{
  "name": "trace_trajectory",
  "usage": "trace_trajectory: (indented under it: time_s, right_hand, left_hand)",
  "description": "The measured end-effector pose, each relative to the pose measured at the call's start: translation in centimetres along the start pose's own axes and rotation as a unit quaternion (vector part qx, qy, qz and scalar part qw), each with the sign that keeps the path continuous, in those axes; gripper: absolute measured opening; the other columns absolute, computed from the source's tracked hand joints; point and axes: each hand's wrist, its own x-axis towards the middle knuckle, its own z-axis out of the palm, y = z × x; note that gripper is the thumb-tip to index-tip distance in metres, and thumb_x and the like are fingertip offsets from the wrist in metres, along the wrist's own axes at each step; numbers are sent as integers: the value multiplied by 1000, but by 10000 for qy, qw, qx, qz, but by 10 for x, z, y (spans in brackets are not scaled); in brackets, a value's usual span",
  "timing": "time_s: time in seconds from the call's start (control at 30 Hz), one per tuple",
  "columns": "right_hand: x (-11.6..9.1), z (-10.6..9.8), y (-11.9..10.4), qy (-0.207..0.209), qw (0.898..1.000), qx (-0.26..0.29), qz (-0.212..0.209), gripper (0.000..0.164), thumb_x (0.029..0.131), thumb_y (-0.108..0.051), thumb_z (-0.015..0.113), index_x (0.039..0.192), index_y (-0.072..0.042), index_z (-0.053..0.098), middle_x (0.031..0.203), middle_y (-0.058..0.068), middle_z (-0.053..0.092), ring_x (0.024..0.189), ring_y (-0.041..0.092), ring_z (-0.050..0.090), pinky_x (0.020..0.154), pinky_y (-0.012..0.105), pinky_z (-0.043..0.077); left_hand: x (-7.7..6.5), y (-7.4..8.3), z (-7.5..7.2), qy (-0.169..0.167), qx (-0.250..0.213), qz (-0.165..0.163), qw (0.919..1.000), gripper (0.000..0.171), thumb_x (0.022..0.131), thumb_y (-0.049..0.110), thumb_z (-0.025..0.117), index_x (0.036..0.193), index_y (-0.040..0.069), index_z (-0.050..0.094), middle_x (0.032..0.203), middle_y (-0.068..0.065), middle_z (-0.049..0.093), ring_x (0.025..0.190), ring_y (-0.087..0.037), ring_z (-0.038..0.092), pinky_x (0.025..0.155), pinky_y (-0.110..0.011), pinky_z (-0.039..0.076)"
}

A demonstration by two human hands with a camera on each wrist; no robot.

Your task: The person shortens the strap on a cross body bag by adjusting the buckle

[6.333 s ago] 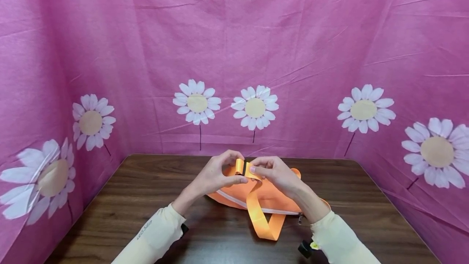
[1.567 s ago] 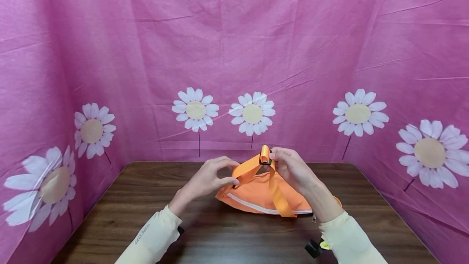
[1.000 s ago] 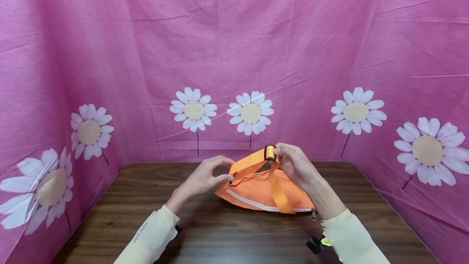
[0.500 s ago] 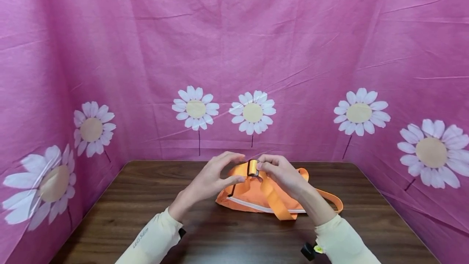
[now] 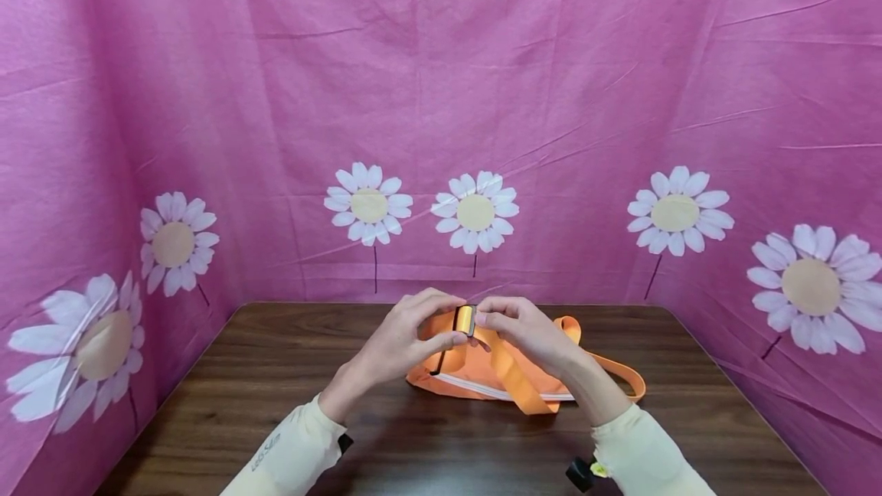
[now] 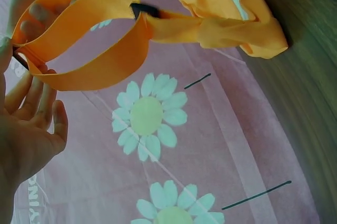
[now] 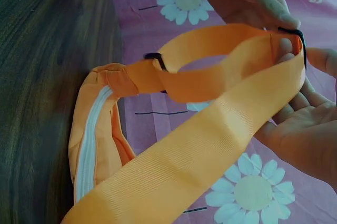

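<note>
An orange waist bag (image 5: 496, 370) with a white zipper lies on the table. Its orange strap (image 5: 513, 381) passes through a black slider buckle (image 5: 465, 320), which is raised above the bag. My left hand (image 5: 396, 335) pinches the buckle by its edges, thumb below and fingers above. At the buckle's right side, my right hand (image 5: 530, 331) pinches the strap between thumb and finger. In the right wrist view, a strap loop (image 7: 210, 39) runs from the buckle through a black ring (image 7: 155, 60) at the bag's end. Some fingertips are hidden behind the webbing.
The brown wooden table (image 5: 276, 404) extends round the bag. A pink cloth (image 5: 551, 98) with printed daisies hangs behind and at both sides. Another curved length of strap (image 5: 623, 373) lies right of the bag. A metal zipper pull is not visible in the head view.
Both hands have brought the buckle left and lower since about a second ago. My left hand has left the strap near the bag's end and taken hold of the buckle.
</note>
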Motion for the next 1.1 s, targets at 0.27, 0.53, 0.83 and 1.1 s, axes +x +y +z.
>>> trace_trajectory:
  time_s: [0.27, 0.53, 0.83, 1.1]
  right_hand:
    - [-2, -9, 1, -92, 9995, 222, 228, 27, 104, -21, 61, 109, 4, 69, 92, 10, 61, 86, 23, 54, 77, 37, 48]
    - [-4, -5, -1, 15, 9996, 108, 247, 26, 102, -22, 65, 105, 3, 70, 85, 7, 57, 80, 22, 51, 72, 36, 46]
    - [-2, -1, 1, -195, 9998, 34, 58, 20, 102, -16, 63, 105, 2, 70, 79, 4, 52, 79, 20, 49, 72, 37, 44]
    - [-3, -5, -1, -84, 9999, -11, 135, 23, 102, -19, 65, 110, 1, 71, 91, 9, 59, 84, 21, 54, 73, 35, 49]
  left_hand:
    - [1, -1, -5, -36, -231, -8, 9997, 44, 95, 32, 76, 134, 16, 64, 124, 12, 60, 114, -10, 56, 96, -35, 48]
    - [0, -3, -4, -135, -255, 173, 9994, 45, 94, 36, 76, 133, 16, 64, 121, 12, 61, 109, -10, 57, 91, -38, 49]
    - [-3, -4, -1, -291, -142, 199, 9993, 45, 94, 39, 75, 133, 21, 64, 119, 16, 61, 109, -9, 57, 91, -38, 47]
    - [0, -3, -2, -108, -56, 378, 9992, 44, 95, 35, 75, 134, 19, 65, 123, 15, 63, 111, -9, 60, 97, -40, 45]
